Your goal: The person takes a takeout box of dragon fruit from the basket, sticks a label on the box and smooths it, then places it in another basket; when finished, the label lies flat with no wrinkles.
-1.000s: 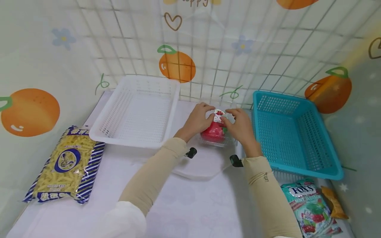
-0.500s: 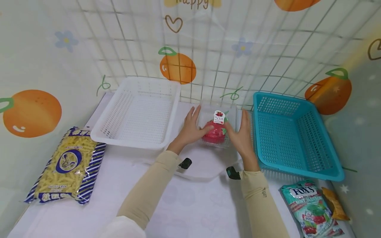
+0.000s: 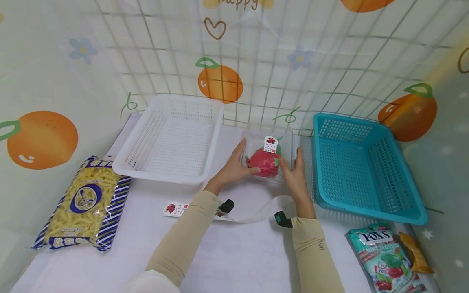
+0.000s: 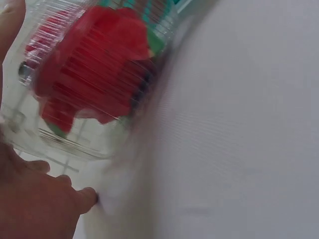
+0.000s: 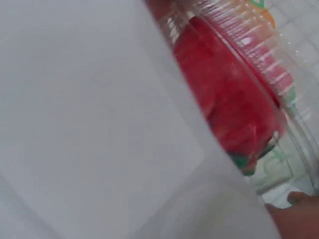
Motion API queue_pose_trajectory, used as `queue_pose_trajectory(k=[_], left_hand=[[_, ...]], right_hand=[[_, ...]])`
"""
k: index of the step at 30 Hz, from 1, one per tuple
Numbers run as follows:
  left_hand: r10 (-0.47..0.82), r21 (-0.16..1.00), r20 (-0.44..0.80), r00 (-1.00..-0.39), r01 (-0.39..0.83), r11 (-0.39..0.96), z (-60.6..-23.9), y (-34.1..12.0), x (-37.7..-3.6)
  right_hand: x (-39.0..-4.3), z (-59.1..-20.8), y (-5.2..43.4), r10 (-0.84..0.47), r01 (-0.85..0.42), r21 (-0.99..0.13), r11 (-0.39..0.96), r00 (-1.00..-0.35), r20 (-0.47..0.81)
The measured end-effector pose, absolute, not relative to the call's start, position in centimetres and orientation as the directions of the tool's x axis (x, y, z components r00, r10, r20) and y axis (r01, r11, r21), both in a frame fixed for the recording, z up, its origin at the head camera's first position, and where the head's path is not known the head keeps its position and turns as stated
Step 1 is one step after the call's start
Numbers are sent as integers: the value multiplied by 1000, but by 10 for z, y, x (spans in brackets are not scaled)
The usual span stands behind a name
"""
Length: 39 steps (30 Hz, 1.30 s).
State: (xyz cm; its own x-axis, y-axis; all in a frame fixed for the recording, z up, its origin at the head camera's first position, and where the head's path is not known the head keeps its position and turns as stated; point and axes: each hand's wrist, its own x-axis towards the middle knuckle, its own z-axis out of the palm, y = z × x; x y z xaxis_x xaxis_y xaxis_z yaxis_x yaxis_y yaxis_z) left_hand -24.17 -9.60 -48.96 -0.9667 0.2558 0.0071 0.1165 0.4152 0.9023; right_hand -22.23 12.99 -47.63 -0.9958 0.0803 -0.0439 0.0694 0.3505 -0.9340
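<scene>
At the table's left edge lies a bag of pasta (image 3: 82, 205), yellow spirals in a blue-and-white striped wrapper. Further in, toward the far edge, a white basket (image 3: 172, 138) stands with its long side running away from the person.

A small printed label (image 3: 176, 209) lies flat on the table (image 3: 234, 252) just beside the left forearm. That arm, in a beige sleeve, reaches forward across the middle of the table. The left hand (image 3: 234, 167) lies with its fingers straight along the left side of a clear plastic box (image 3: 269, 156), thumb against the front; it presses the box rather than curling round it. The box sits on the table near the far edge, between the white basket and a blue basket (image 3: 362, 167). It is a ribbed transparent clamshell with its lid up at the back, holding a red fruit with green tips, and a small sticker stands on top.

The right hand (image 3: 296, 175) mirrors the left: fingers straight and close together, palm flat against the box's right side. The wrist views, both blurred, show the red fruit through the ribbed plastic.

The blue basket stands by the right edge. At the near right corner lies a green candy bag (image 3: 384, 258), with an orange packet (image 3: 412, 252) just beside it.
</scene>
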Motion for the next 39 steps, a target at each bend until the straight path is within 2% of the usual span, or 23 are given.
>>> queue_pose_trajectory(k=[4, 11, 24, 39], left_hand=[[288, 910, 17, -957, 134, 393, -496, -96, -240], [274, 925, 11, -962, 113, 362, -497, -96, -239], [238, 942, 29, -971, 106, 319, -498, -95, -235], [238, 942, 36, -971, 112, 316, -494, -95, -232]], right_hand=[[-222, -477, 129, 76, 127, -945, 300, -991, -109], [-223, -476, 127, 45, 156, -968, 195, -988, -150], [-222, -476, 121, 83, 209, -953, 219, -977, -195], [-219, -475, 121, 77, 183, -969, 169, -982, -172]])
